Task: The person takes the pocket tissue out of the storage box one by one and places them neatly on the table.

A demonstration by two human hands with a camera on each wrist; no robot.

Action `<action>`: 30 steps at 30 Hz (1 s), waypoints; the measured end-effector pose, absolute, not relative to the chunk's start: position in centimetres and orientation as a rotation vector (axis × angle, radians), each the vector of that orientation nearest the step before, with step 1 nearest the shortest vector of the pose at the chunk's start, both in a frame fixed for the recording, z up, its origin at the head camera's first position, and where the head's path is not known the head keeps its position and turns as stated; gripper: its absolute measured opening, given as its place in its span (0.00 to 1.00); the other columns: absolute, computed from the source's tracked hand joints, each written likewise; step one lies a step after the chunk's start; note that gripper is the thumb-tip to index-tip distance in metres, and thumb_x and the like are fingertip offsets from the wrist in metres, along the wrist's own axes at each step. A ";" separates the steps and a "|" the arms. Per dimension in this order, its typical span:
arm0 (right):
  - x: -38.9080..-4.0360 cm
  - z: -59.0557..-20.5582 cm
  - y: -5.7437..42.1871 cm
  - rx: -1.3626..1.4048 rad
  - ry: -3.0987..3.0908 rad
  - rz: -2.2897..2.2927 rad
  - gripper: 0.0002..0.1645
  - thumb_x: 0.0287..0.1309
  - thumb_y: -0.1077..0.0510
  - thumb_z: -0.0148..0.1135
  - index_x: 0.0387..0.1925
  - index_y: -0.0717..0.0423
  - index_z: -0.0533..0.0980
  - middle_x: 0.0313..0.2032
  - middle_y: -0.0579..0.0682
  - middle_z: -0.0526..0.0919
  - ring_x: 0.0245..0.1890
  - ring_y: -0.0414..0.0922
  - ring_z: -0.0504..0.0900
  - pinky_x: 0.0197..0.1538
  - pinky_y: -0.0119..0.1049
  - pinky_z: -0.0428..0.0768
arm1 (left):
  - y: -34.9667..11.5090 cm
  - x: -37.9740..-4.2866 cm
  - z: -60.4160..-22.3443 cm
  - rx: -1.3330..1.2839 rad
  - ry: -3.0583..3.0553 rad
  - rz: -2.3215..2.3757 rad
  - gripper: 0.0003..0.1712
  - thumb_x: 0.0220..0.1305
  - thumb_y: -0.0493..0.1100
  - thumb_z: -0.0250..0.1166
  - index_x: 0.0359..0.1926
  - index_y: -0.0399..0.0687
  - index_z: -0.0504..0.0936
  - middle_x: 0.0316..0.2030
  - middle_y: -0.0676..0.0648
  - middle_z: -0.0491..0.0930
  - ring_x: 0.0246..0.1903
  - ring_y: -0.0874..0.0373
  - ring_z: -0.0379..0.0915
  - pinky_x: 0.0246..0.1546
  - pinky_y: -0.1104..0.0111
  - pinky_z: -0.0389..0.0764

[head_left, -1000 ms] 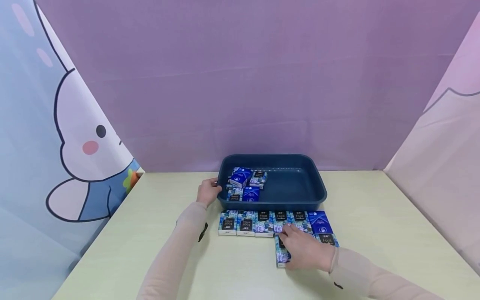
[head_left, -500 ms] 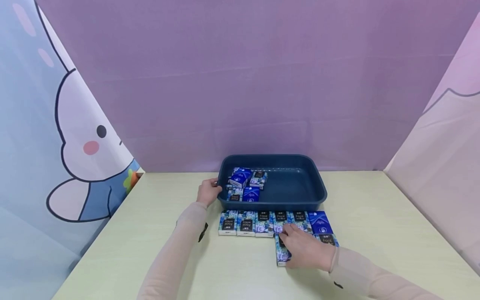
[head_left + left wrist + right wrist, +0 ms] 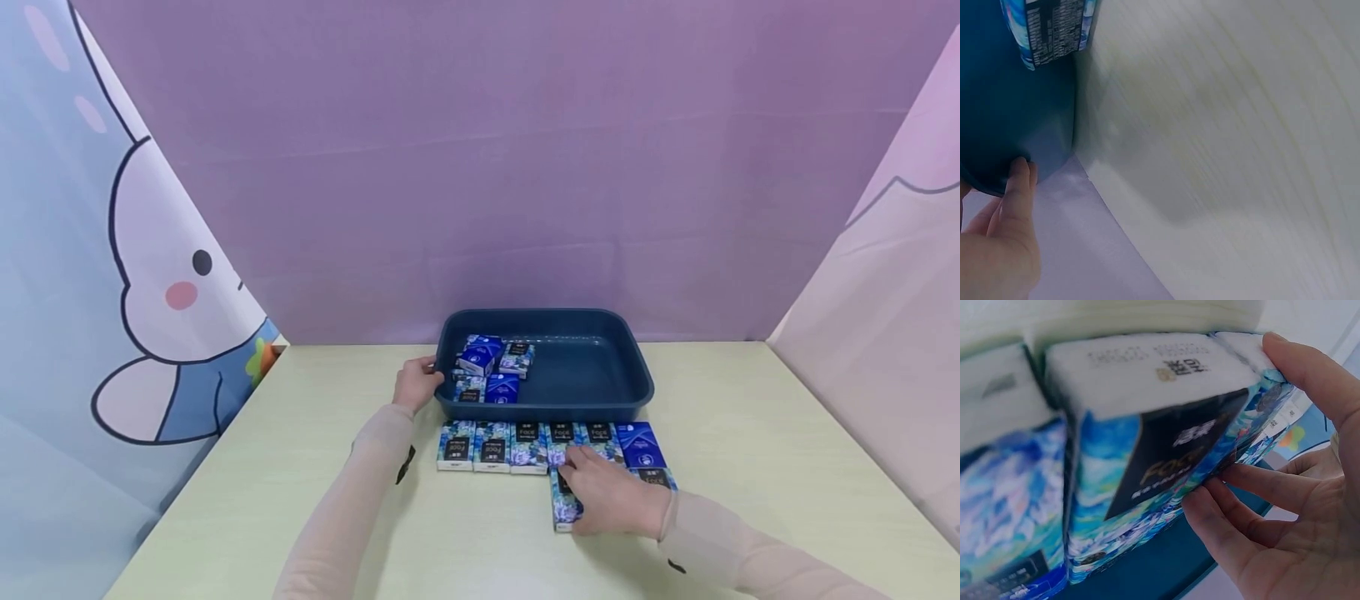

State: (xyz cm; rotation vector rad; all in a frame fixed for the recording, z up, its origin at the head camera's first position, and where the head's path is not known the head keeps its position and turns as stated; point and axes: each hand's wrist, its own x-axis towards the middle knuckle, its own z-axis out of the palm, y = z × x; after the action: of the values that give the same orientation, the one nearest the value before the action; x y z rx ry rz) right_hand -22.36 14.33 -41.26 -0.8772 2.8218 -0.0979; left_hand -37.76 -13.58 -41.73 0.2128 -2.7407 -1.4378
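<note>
My left hand (image 3: 417, 384) holds the left wall of a dark blue tray (image 3: 543, 412); in the left wrist view, its fingertips (image 3: 1019, 172) press the wall's outside, with the thumb partly cut off. My right hand (image 3: 613, 498) spans a flower-patterned tissue pack (image 3: 564, 510) at the left of the near row. In the right wrist view, the thumb lies at that pack's (image 3: 1266, 400) near end and the fingers at its far side. Beside it sits another tissue pack (image 3: 1163, 450), hidden by the hand in the head view.
A row of several tissue packs (image 3: 492, 450) lies along the tray's front, ending in a plain blue pack (image 3: 640, 447) at right. Several more packs (image 3: 480, 357) lie in the tray's left part. A purple cloth wall (image 3: 525, 167) stands behind the table (image 3: 337, 367).
</note>
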 end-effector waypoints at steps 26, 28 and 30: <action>-23.3 -40.2 14.0 -0.886 2.714 -0.044 0.46 0.36 0.36 0.70 0.53 0.62 0.74 0.53 0.57 0.72 0.55 0.53 0.72 0.52 0.45 0.77 | -15.0 -38.7 -41.1 0.162 -2.802 -1.602 0.23 0.58 0.36 0.59 0.55 0.30 0.72 0.51 0.34 0.76 0.51 0.45 0.74 0.52 0.56 0.75; -23.4 -40.0 13.9 -0.891 2.704 -0.030 0.45 0.38 0.35 0.68 0.53 0.61 0.74 0.53 0.56 0.73 0.54 0.52 0.72 0.52 0.43 0.77 | -14.9 -38.7 -41.1 0.156 -2.787 -1.636 0.23 0.58 0.36 0.59 0.54 0.30 0.72 0.51 0.34 0.76 0.50 0.44 0.74 0.52 0.57 0.76; -23.7 -39.6 13.8 -0.902 2.689 -0.030 0.44 0.40 0.35 0.66 0.54 0.58 0.73 0.53 0.54 0.73 0.53 0.50 0.73 0.52 0.43 0.77 | -14.8 -38.7 -41.2 0.164 -2.774 -1.662 0.23 0.58 0.36 0.59 0.54 0.29 0.73 0.50 0.34 0.76 0.50 0.44 0.75 0.52 0.57 0.76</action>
State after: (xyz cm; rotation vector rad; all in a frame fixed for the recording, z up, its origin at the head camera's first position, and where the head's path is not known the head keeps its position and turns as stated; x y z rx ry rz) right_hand -23.70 13.83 -39.63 -0.9023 2.6894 -0.0299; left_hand -38.72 -14.83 -41.23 0.1639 -2.7737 -1.6624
